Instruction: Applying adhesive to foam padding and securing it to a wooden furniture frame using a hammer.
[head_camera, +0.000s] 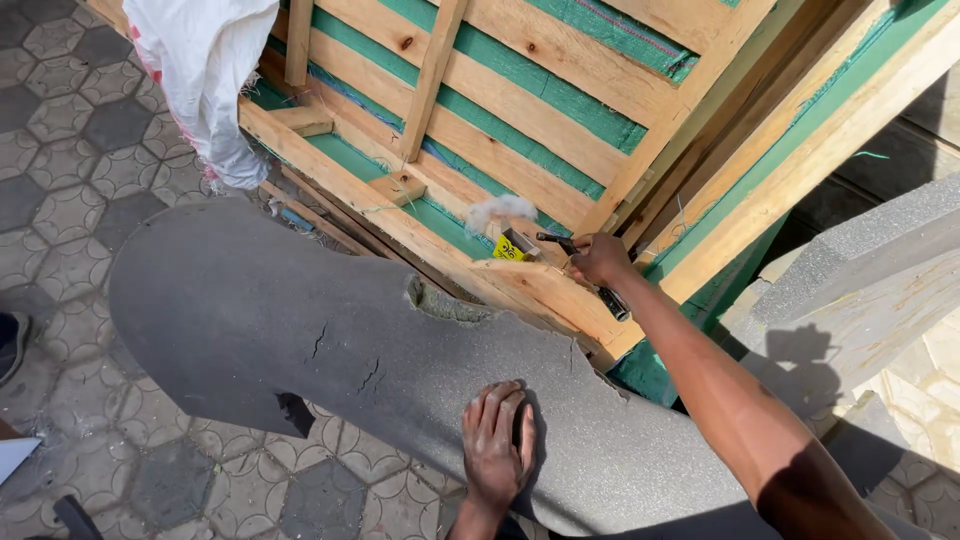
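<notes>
- Head view, looking down: the grey foam sheet (300, 320) drapes over the lower edge of a wooden frame (520, 130) and spreads toward the paved ground — it is cracked in places, with a ragged notch torn from its upper edge.
- The left hand (497, 445) lies palm-down on the foam near the bottom of the picture, fingers flat and close together, pressing rather than gripping.
- The right hand (600, 260) is up at the frame's slanted rail, fingers curled tight around a dark-handled tool (606, 296); the handle pokes out below the fist and a thin dark tip shows at its left.
- Just left of that fist, a small yellow box (512, 247) sits on the rail, with a tuft of white fibre (500, 210) above it.
- Behind the wooden slats runs green backing fabric (560, 110).
- A white woven sack (205, 70) hangs over the frame's upper left corner.
- Hexagonal paving stones (70, 150) cover the ground at left.
- At right — a thick grey foam slab (860, 270) leans, well apart from both hands.
</notes>
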